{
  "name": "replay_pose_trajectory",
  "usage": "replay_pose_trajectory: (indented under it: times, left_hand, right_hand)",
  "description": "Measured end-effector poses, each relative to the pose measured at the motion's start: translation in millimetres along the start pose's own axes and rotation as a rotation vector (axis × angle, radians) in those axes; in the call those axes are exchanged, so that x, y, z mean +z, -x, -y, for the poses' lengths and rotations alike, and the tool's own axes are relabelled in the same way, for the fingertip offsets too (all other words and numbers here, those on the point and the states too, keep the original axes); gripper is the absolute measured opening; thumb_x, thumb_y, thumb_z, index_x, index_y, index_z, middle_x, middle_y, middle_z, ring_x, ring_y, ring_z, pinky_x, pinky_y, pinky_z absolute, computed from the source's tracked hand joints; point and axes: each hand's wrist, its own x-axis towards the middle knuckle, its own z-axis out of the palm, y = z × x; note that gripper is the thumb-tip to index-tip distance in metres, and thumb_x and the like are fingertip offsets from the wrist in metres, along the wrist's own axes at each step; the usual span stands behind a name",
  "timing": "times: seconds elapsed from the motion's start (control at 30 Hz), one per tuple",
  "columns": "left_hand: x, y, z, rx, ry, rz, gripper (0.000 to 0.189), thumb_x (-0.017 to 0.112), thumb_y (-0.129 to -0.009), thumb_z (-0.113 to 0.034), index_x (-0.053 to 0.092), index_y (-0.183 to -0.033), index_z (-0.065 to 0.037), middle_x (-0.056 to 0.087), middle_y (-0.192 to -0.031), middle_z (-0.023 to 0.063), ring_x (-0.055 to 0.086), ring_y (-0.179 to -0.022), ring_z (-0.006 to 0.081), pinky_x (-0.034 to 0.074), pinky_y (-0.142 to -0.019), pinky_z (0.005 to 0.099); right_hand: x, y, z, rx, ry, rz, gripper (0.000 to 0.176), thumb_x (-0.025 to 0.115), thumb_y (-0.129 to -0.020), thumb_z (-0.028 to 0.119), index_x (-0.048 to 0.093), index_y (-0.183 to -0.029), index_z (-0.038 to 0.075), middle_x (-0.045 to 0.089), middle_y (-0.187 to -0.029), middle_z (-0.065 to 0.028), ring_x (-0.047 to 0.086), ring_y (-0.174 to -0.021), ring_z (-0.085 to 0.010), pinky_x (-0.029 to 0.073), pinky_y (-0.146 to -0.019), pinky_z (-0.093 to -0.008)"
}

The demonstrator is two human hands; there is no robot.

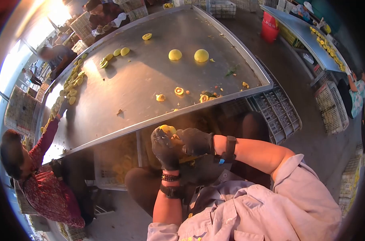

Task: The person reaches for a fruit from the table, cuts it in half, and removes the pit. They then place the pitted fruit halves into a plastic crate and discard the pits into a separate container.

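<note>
My left hand is curled round a yellow fruit, just below the edge of the surface. My right hand is fisted against it; whether round a tool, I can't tell. Two yellow domes and cut scraps already lie up top. This fruit looks only part-worked, I'd say.

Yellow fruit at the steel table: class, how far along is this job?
Done: two domed halves and smaller cut pieces lie on the steel table. In hand: the gloved left hand grips one yellow fruit while the right hand presses against it. Left: that fruit looks unfinished; waiting stock cannot be seen.
</note>
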Motion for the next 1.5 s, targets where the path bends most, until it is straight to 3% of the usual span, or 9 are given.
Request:
replay_pose_trajectory:
  times: [0.2,0.4,0.53,0.6,0.73,0.9,1.0,1.1,1.5]
  left_hand:
    - [-1,2,9,-0.215,0.193,0.045,0.035,0.048,-0.097,-0.029,0.057,-0.106,0.004,0.062,-0.094,0.0138,0.060,-0.085,0.0218,0.049,-0.076,0.0342]
    - [-1,5,22,-0.434,0.472,-0.023,0.038,0.040,-0.099,-0.027,0.053,-0.111,0.007,0.058,-0.110,0.0201,0.057,-0.098,0.0278,0.047,-0.084,0.0391]
    - [-24,-17,-20,-0.961,1.021,-0.038,0.044,0.046,-0.097,-0.039,0.049,-0.120,-0.002,0.055,-0.111,0.0070,0.055,-0.101,0.0161,0.047,-0.088,0.0302]
    - [-10,11,53,-0.109,-0.017,0.008,0.046,0.048,-0.095,-0.046,0.051,-0.116,-0.005,0.056,-0.109,0.0070,0.058,-0.095,0.0159,0.051,-0.077,0.0287]
    - [-48,-24,29,-0.783,1.138,-0.227,0.044,0.049,-0.093,-0.048,0.055,-0.105,-0.006,0.061,-0.089,0.0072,0.061,-0.074,0.0160,0.053,-0.060,0.0267]
    - [-74,-17,81,-0.524,0.612,-0.324,0.044,0.036,-0.099,-0.037,0.039,-0.124,-0.001,0.054,-0.111,0.0106,0.053,-0.092,0.0176,0.047,-0.077,0.0239]
    - [-70,-40,37,-0.617,1.822,0.106,0.048,0.037,-0.099,-0.038,0.042,-0.125,0.001,0.055,-0.117,0.0122,0.055,-0.097,0.0162,0.049,-0.069,0.0237]
    - [-57,-56,-7,-0.903,1.204,0.244,0.049,0.044,-0.097,-0.037,0.044,-0.127,0.000,0.057,-0.112,0.0120,0.059,-0.085,0.0161,0.050,-0.060,0.0223]
    - [-55,-58,5,-0.996,1.073,0.295,0.054,0.042,-0.098,-0.039,0.039,-0.132,0.002,0.058,-0.114,0.0173,0.062,-0.090,0.0198,0.051,-0.067,0.0256]
  right_hand:
    - [-22,-1,12,0.493,-0.945,0.404,0.008,0.058,-0.081,0.008,0.054,-0.087,0.004,0.054,-0.063,-0.0040,0.051,-0.049,-0.0100,0.042,-0.044,-0.0254]
    - [-36,8,21,0.464,-1.510,0.200,0.011,0.061,-0.084,0.016,0.053,-0.081,0.009,0.049,-0.059,0.0002,0.048,-0.046,-0.0074,0.039,-0.041,-0.0213]
    - [-24,14,2,0.164,0.333,0.231,0.020,0.062,-0.082,0.021,0.052,-0.089,0.005,0.063,-0.076,-0.0158,0.064,-0.067,-0.0305,0.050,-0.060,-0.0401]
    - [-42,0,13,0.258,0.193,0.242,0.030,0.061,-0.082,0.024,0.053,-0.099,0.002,0.064,-0.086,-0.0220,0.062,-0.084,-0.0383,0.048,-0.073,-0.0456]
    - [-55,-21,-3,0.132,0.208,0.142,0.036,0.061,-0.081,0.026,0.054,-0.107,0.003,0.064,-0.086,-0.0209,0.061,-0.085,-0.0378,0.048,-0.074,-0.0446]
    - [-121,-102,-57,0.147,0.471,0.120,0.040,0.061,-0.075,0.018,0.057,-0.113,0.007,0.065,-0.092,-0.0167,0.063,-0.087,-0.0339,0.048,-0.075,-0.0426]
    - [-142,-159,-112,0.196,0.497,0.100,0.027,0.054,-0.084,0.018,0.058,-0.109,0.008,0.066,-0.099,-0.0116,0.062,-0.096,-0.0280,0.048,-0.079,-0.0375]
    - [-141,-210,-168,0.252,0.816,0.008,0.024,0.056,-0.082,0.019,0.060,-0.103,0.009,0.067,-0.094,-0.0119,0.065,-0.089,-0.0289,0.050,-0.076,-0.0396]
    - [-142,-250,-226,0.334,0.612,0.236,0.061,0.076,-0.067,0.033,0.055,-0.119,0.008,0.063,-0.109,-0.0151,0.058,-0.104,-0.0332,0.046,-0.089,-0.0378]
